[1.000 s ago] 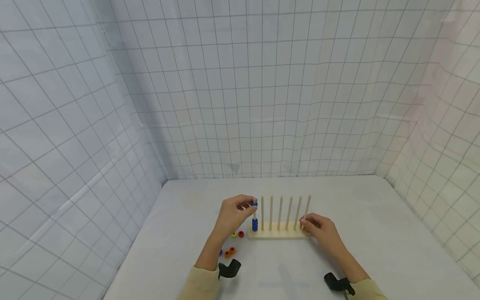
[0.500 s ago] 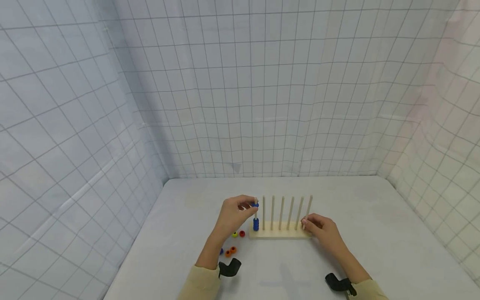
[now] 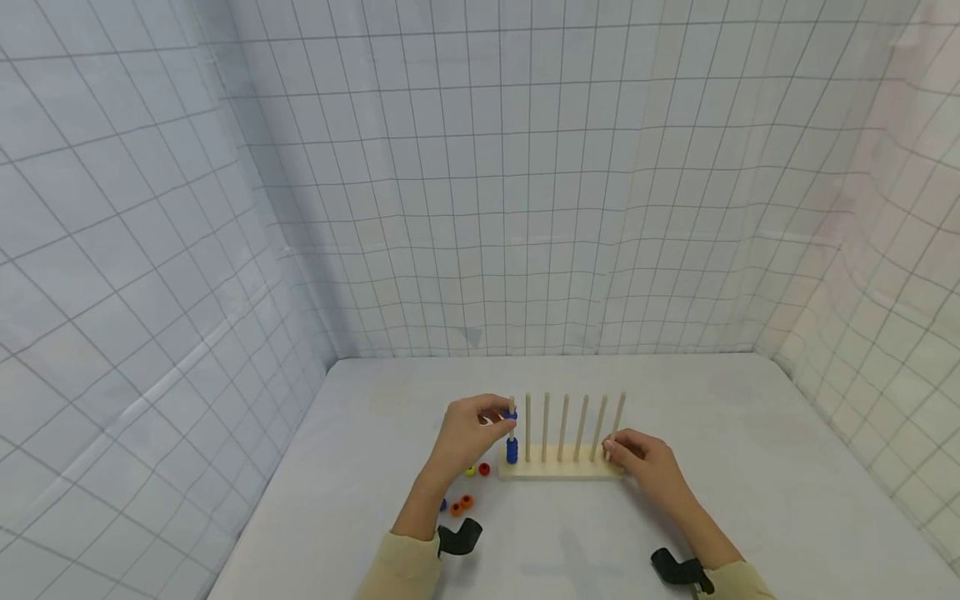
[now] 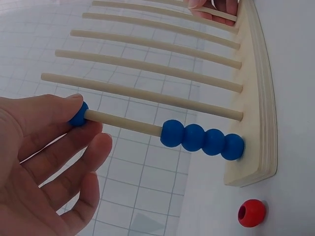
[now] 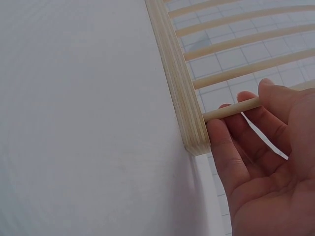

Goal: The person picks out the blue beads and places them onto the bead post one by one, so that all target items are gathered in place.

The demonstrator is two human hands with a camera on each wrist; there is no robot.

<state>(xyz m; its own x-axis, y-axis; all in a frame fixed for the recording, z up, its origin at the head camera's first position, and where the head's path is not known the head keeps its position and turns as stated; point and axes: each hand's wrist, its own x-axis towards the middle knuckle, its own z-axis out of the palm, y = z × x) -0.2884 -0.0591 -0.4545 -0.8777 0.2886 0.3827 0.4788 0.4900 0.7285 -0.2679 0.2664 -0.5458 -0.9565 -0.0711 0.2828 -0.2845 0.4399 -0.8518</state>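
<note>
A wooden peg rack (image 3: 558,471) with several upright pegs stands on the table. Near the top of its leftmost peg, my left hand (image 3: 467,429) pinches a blue bead (image 4: 78,116) between thumb and fingertips, the bead sitting around the peg's upper end. Lower on that peg, several blue beads (image 4: 193,137) are stacked against the base. At the other end, my right hand (image 3: 647,460) grips the rightmost peg (image 5: 231,111) low down, its fingers close to the base.
Loose on the table left of the rack are a red bead (image 3: 484,469), a yellow-green bead (image 3: 470,471), orange beads (image 3: 457,508) and a partly hidden blue bead (image 3: 443,504). White gridded sheets (image 3: 525,208) enclose the table's back and sides.
My left hand and the pinched blue bead have come down very slightly on the leftmost peg. The right hand keeps its hold on the rightmost peg.
</note>
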